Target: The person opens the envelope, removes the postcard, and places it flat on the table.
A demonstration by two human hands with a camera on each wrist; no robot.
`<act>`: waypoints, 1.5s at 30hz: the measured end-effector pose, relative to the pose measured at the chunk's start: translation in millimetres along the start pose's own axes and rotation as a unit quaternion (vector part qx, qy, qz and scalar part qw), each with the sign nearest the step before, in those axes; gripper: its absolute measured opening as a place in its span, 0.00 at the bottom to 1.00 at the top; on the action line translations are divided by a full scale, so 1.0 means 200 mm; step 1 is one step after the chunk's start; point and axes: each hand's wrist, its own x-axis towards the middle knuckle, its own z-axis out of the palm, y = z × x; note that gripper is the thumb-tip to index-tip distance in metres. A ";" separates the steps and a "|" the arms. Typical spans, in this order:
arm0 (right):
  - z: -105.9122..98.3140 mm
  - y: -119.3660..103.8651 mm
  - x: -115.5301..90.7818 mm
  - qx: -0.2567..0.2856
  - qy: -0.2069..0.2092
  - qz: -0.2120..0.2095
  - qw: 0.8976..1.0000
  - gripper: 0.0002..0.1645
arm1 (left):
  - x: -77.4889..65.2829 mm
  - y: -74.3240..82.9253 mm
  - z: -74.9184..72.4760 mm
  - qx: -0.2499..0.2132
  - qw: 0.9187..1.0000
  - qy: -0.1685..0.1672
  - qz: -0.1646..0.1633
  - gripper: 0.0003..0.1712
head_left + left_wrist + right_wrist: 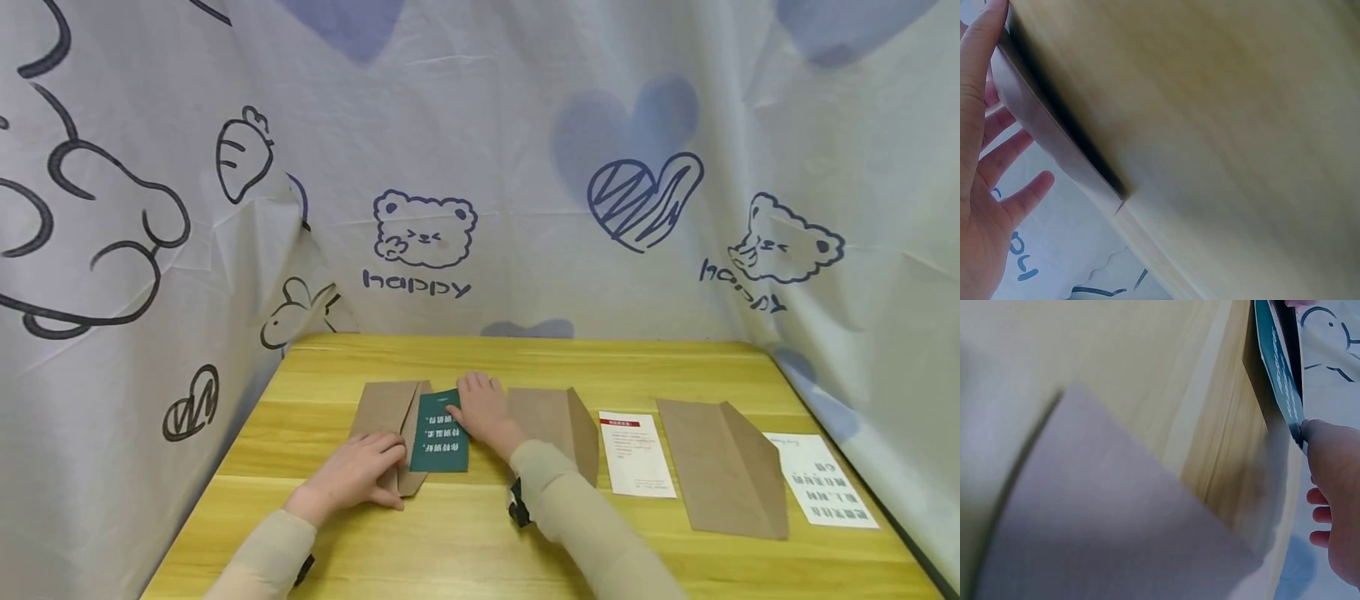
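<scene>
My left hand (pixel 360 468) grips a brown paper envelope (pixel 384 408), fingers on top and thumb at its near edge. In the left wrist view, the envelope (pixel 1054 134) passes between the thumb and spread fingers. A dark green card (pixel 440 433) with white print lies over the envelope's right side, at its opening; I cannot tell whether its left edge is inside. My right hand (pixel 486 410) pinches the card near its far right corner. In the right wrist view, the thumb presses the end of the green card (pixel 1282 375), while the fingertips behind are partly hidden.
Right of the hands lie a second brown envelope (pixel 543 421), a white card with a red band (pixel 637 458), a third envelope (pixel 712 467) and a white printed card (pixel 828 487). The yellow wooden table (pixel 450 550) meets a patterned curtain (pixel 517 167) at the back.
</scene>
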 end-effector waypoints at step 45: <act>0.01 0.22 -0.16 -0.007 -0.003 0.014 1.000 0.33 | 0.00 -0.01 0.02 0.005 1.000 0.008 0.016 0.34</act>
